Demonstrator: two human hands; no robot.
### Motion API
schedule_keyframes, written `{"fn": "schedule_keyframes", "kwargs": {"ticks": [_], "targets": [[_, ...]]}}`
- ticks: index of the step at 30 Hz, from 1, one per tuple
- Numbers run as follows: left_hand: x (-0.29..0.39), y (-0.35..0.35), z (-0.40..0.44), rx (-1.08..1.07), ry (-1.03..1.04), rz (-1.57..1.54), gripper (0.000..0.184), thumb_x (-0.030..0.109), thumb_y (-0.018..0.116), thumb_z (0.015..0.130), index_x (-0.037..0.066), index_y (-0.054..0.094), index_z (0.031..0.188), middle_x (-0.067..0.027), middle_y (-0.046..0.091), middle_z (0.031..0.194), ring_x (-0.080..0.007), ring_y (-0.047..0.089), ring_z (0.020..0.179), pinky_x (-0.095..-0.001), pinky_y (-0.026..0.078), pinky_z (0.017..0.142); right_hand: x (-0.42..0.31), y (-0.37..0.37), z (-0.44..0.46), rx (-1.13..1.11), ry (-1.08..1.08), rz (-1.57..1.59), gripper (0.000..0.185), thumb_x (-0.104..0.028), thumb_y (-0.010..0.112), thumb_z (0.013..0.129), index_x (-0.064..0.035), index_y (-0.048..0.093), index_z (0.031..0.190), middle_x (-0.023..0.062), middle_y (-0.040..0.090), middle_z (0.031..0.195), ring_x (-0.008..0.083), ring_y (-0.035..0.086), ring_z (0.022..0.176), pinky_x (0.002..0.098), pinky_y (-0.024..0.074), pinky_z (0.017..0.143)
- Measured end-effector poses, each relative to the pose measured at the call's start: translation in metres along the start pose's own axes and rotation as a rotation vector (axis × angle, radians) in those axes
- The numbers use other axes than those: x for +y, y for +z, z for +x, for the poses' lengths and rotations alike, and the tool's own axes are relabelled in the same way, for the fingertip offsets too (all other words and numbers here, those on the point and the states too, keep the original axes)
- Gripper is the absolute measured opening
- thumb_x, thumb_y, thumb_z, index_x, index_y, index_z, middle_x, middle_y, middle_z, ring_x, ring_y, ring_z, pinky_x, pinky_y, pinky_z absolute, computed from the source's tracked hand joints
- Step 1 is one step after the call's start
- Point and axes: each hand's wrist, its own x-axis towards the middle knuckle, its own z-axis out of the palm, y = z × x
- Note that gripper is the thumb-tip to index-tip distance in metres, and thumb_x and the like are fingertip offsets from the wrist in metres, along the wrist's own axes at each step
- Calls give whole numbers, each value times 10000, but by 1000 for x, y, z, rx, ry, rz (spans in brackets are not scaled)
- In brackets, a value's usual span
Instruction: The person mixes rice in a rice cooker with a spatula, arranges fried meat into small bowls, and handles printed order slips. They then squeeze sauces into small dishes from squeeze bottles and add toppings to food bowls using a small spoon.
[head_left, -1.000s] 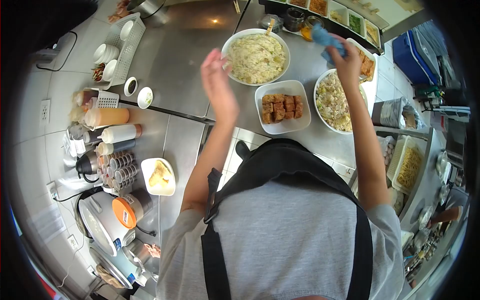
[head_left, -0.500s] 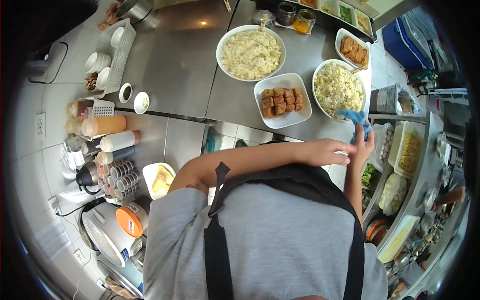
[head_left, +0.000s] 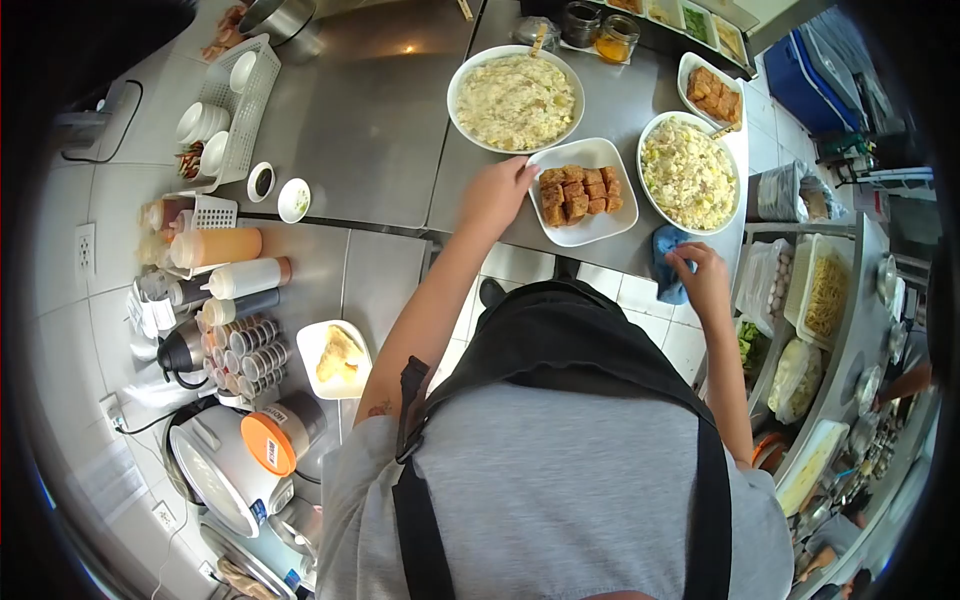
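My left hand point(head_left: 497, 197) reaches over the counter, its fingertips closed at the left rim of a white square dish point(head_left: 553, 233). Browned, cut fried pieces point(head_left: 580, 193) sit in rows in that dish. On the right, my right hand point(head_left: 704, 275) pinches a blue cloth point(head_left: 668, 262), which hangs at the counter's front edge. Just beyond the cloth stands a white bowl of fried rice point(head_left: 690, 172). A larger bowl of fried rice point(head_left: 516, 100), with a handle sticking up at its far side, is beyond my left hand.
Another dish of browned pieces point(head_left: 714, 97) stands at the back right, near jars point(head_left: 616, 40). Two small sauce cups point(head_left: 294, 200) sit at left, beside sauce bottles point(head_left: 248, 278) and a dish with yellowish food point(head_left: 336, 357). Shelves with noodles point(head_left: 826, 295) flank my right side.
My left hand has moved away from my right hand, left and forward to the square dish. My right hand has lowered with the blue cloth, from the rice bowl's rim to the counter edge.
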Motion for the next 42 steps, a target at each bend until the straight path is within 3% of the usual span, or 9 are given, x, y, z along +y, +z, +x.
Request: {"fn": "schedule_keyframes", "kwargs": {"ticks": [1,4,7,13,25,33,36,39,42], "targets": [[2,1,3,-3,45,95,267,302,537,946,81,659,1035,-148,690,819,-347,653,793,-467,497,686,-2,-1,5,-21,63,11,174,-178,729,813,-9,731,856,159,699,879,295,673,742,349,525,714],[-6,10,4,67,112,59,245,256,582,933,53,667,1041,-140,661,732,-236,656,653,-388,495,627,-14,-6,17,-62,221,49,182,-171,731,811,7,717,848,145,706,772,256,690,694,338,535,661],[-16,13,-2,30,24,-65,208,241,572,916,78,666,1005,-119,675,706,-314,648,625,-425,502,598,-25,-1,20,-53,295,111,200,-190,726,829,6,705,861,132,705,756,211,690,665,317,530,644],[-17,-9,-36,-101,-177,-315,240,156,532,954,16,626,1125,-77,636,633,-128,589,477,-286,457,457,-42,23,31,73,229,242,198,-176,718,844,1,682,925,119,705,749,180,683,652,293,522,632],[-60,-34,-91,68,-309,-474,337,140,506,947,34,583,1257,-87,673,673,-133,651,518,-278,498,500,-66,52,79,105,13,316,173,-151,705,853,-14,680,956,124,714,814,212,676,686,316,516,657],[-97,-59,-105,206,-389,-529,325,125,518,954,-1,575,1248,-96,679,718,-120,638,516,-259,489,459,-120,74,84,35,-197,239,151,-174,746,790,-76,721,903,99,637,960,258,634,840,349,515,739],[-95,-73,-108,112,-491,-493,323,161,522,953,5,583,1230,-132,697,797,-170,671,597,-297,521,538,-143,89,79,10,-330,202,148,-188,758,768,-73,735,857,98,627,1000,271,615,915,367,509,786],[-105,-80,-101,276,-274,-55,331,195,535,934,31,591,1216,-148,708,906,-241,684,821,-355,532,683,-155,103,80,-11,-370,146,159,-220,767,755,-87,762,841,121,633,1109,307,562,1073,395,483,891],[-58,-105,-86,397,-96,93,320,209,539,911,66,623,1184,-136,700,969,-288,616,1002,-401,491,831,-160,110,83,9,-419,27,175,-232,769,763,-108,774,886,146,607,1229,360,507,1187,428,451,970]]}}
